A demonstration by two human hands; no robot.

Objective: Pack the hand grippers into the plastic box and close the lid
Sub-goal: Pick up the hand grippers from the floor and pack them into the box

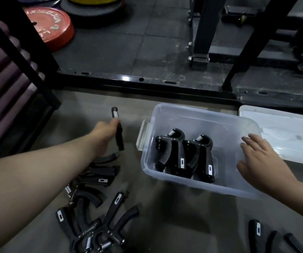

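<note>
Clear plastic box [183, 185] stands open on the grey floor [165, 225], a little right of the middle and just short of the black frame bar [141, 79] that bounds the floor's far edge. Its translucent lid [284, 136] lies flat on the floor just beside the box's right end. Inside the box, two black grippers [172, 152] stand side by side, touching, spring ends toward the far wall.

The left grip [103, 136] is curled round a black hand gripper [119, 136] left of the box, the tool's spring end poking out beyond the fingers and its handle hanging below the palm, apart from the box. The right grip [262, 161] has its fingers straight and spread, resting on the rim at the box's right end and holding nothing.

A loose pile of grippers [92, 207] lies on the floor under the left forearm, toward the near left corner. More grippers [256, 232] lie at the near right edge. A red weight plate [50, 28] lies on the dark mats beyond the bar.
</note>
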